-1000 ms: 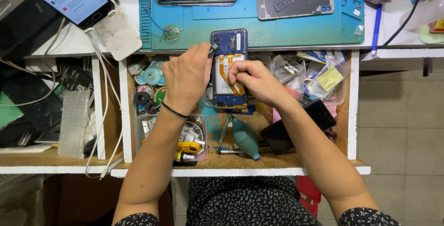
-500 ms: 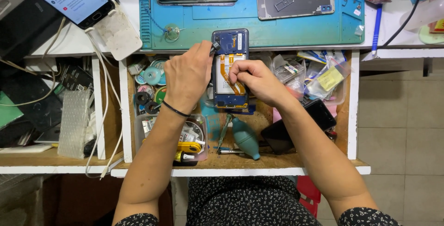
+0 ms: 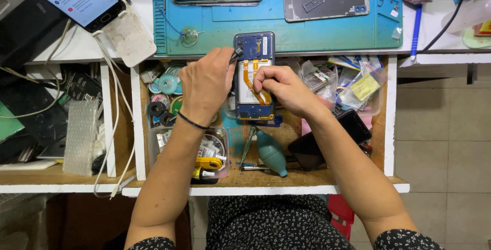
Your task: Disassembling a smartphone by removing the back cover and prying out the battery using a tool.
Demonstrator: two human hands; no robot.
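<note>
A big blue work mat (image 3: pixel 317 35) lies on the white desk. Below it an open wooden drawer (image 3: pixel 391 127) is full of small stuff. An opened phone (image 3: pixel 254 78) with its back off sits half on the mat edge and half over the drawer. You can see its battery and an orange flat cable (image 3: pixel 251 78). The left hand (image 3: pixel 204 83) is curled shut around a small dark tool (image 3: pixel 236 54) that touches the top left corner of the phone. The right hand (image 3: pixel 284 89) pinches its fingers together on the phone's right side. A teal air blower (image 3: pixel 271 154) lies in the drawer, near the wrists.
</note>
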